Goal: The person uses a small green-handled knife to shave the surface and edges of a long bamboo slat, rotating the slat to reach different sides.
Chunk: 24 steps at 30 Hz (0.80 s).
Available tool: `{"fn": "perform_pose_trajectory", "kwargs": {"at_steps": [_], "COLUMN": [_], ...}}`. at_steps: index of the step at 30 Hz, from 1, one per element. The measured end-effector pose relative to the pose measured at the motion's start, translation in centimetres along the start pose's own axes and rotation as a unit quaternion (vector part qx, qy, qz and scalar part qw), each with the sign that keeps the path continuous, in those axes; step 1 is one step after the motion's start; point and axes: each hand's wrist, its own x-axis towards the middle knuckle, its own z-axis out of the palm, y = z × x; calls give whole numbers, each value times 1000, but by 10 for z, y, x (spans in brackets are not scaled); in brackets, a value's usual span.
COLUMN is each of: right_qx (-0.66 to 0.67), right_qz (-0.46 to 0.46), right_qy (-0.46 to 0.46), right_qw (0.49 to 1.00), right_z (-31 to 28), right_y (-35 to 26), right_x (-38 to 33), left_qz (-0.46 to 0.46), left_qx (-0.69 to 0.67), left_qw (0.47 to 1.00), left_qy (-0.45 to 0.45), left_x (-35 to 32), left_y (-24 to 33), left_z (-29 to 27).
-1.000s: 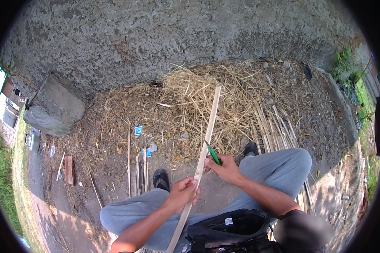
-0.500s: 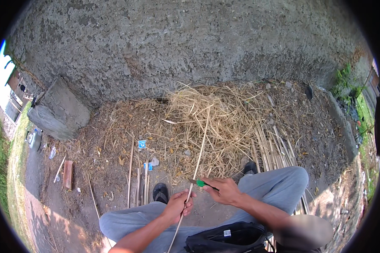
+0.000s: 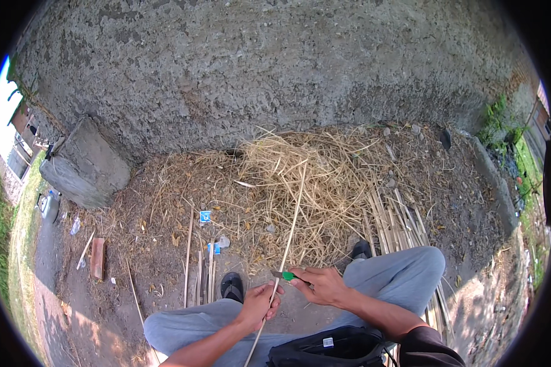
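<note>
L hand (image 3: 260, 306): fingers closed round long, thin, pale wood-like strip (image 3: 295, 209), approx. lower half.
R hand (image 3: 319, 286): gripping green-handled knife (image 3: 289, 276), grey blade pointing L.
Blade: crosses strip just beyond L hand.
Strip: tilted, btwn legs in grey cloth trousers (image 3: 404, 275); far end over straw-coloured shavings heap (image 3: 333, 183).
Slats: pale, flat bunch (image 3: 382, 221) nr R dark shoe (image 3: 362, 249).

Dirt grnd (image 3: 119, 306) carries lg straw pile (image 3: 312, 189), pale strips (image 3: 390, 225), reddish block (image 3: 97, 258), blue pkts (image 3: 205, 216).
</note>
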Motion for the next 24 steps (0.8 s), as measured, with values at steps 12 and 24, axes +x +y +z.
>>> {"fn": "perform_pose_trajectory", "kwargs": {"at_steps": [12, 24], "right_qx": [-6, 18], "right_qz": [-7, -1], "right_qy": [5, 6], "right_qw": [1000, 1000], "right_z": [1, 4], "right_y": [0, 0], "right_x": [-2, -2], "left_qz": [-9, -2], "left_qx": [26, 56], "left_qw": [1000, 998], "left_qy": [2, 26], "left_x": [-1, -5], "left_y": [1, 2], "left_z": [1, 6]}}
